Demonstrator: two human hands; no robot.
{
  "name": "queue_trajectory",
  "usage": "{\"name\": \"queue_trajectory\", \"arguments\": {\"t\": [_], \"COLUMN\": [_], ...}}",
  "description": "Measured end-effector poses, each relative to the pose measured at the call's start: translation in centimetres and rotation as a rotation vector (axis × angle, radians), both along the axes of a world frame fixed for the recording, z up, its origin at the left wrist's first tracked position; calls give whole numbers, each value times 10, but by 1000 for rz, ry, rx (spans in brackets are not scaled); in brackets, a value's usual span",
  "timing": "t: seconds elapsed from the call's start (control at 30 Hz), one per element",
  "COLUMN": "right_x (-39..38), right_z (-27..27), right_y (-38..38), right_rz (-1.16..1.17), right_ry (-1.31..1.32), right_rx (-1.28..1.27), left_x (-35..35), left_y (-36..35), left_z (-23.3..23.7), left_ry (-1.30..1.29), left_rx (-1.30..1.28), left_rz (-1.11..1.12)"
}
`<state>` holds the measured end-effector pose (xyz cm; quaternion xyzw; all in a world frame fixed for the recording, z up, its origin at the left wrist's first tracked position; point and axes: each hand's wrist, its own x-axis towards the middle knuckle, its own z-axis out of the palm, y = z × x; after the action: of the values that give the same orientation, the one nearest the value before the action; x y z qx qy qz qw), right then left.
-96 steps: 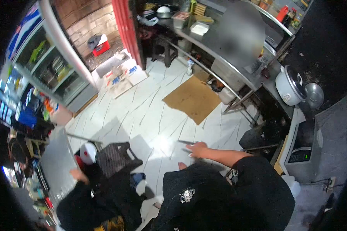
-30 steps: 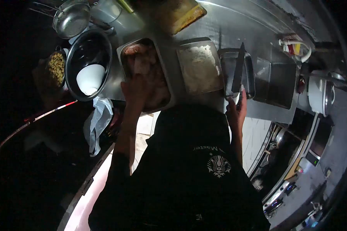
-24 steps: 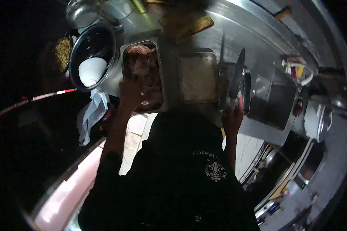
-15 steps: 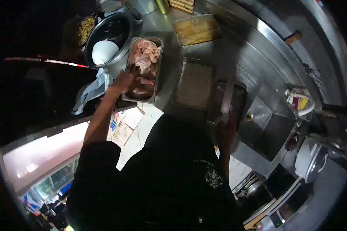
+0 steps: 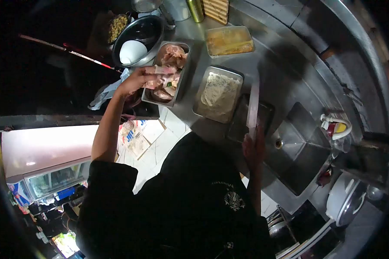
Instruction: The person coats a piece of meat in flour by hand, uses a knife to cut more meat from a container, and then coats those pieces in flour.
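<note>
My left hand (image 5: 139, 82) is over a deep metal pan (image 5: 184, 77) of raw chicken pieces (image 5: 164, 94), its fingers closed around a pale pink chicken piece (image 5: 166, 70). The edges of that piece blend with the fingers and the chicken below. My right hand (image 5: 254, 149) grips a knife (image 5: 253, 103) by its handle, the long pale blade pointing away from me above a dark tray (image 5: 235, 129). Between the hands sits a shallow metal tray (image 5: 216, 115) with pale flour-like powder (image 5: 220, 88) heaped toward its far side.
A rectangular container (image 5: 230, 42) with yellowish contents stands farther back. At the left are a dark bowl (image 5: 149, 32) with a white rounded object (image 5: 133, 52) and a dish of small yellowish pieces (image 5: 117, 28). A sink (image 5: 296, 151) lies to the right.
My left hand has risen from inside the chicken pan with a piece in its fingers. The view has shifted, and the powder tray shows brighter. My right hand still holds the knife.
</note>
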<state>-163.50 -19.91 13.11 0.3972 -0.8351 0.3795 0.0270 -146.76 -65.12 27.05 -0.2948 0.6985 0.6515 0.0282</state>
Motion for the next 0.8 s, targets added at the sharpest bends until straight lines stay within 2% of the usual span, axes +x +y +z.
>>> {"name": "queue_trajectory", "arguments": {"t": [0.03, 0.07, 0.1, 0.13, 0.17, 0.23, 0.27, 0.33, 0.37, 0.47, 0.5, 0.6, 0.63, 0.73, 0.8], "right_x": [-1, 4, 8, 13, 15, 20, 24, 25, 24, 24, 25, 34, 37, 43, 39], "right_z": [-1, -3, 2, 11, 20, 44, 53, 69, 76, 104, 108, 86, 86, 97, 67], "right_y": [-6, -12, -20, -31, -42, -77, -101, -135, -146, -168, -171, -169, -162, -144, -146], "right_rz": [10, 12, 37, 12, 12, 52, 82, 99, 94, 3, -10, -18, -24, -54, -14], "right_ry": [-61, -389, -701, -1004, -1288, -1288, -1010, -716, -696, -995, -1070, -1111, -1102, -1107, -418], "right_rx": [-28, -124, -218, -318, -425, -463, -372, -256, -239, -393, -426, -613, -617, -504, -321], "left_x": [0, 0, 3, -3, -9, -22, -33, -39, -40, -53, -57, -92, -96, -93, -97], "left_y": [1, 3, -7, 8, 16, 21, 37, 36, 29, 51, 59, 92, 83, 67, 64], "left_z": [4, 6, -8, 1, 8, 2, 23, 8, -17, -52, -53, -38, -50, -62, -64], "left_ry": [-34, -68, -87, -43, 12, 135, 106, 194, 233, 658, 681, 984, 906, 655, 552], "left_rx": [-3, -4, -149, -120, -211, -405, -395, -222, -118, 829, 1013, 1205, 1008, 1084, 1125], "left_rz": [-35, -74, -93, -43, -68, -65, -72, -3, 54, 253, 293, 401, 413, 319, 261]}}
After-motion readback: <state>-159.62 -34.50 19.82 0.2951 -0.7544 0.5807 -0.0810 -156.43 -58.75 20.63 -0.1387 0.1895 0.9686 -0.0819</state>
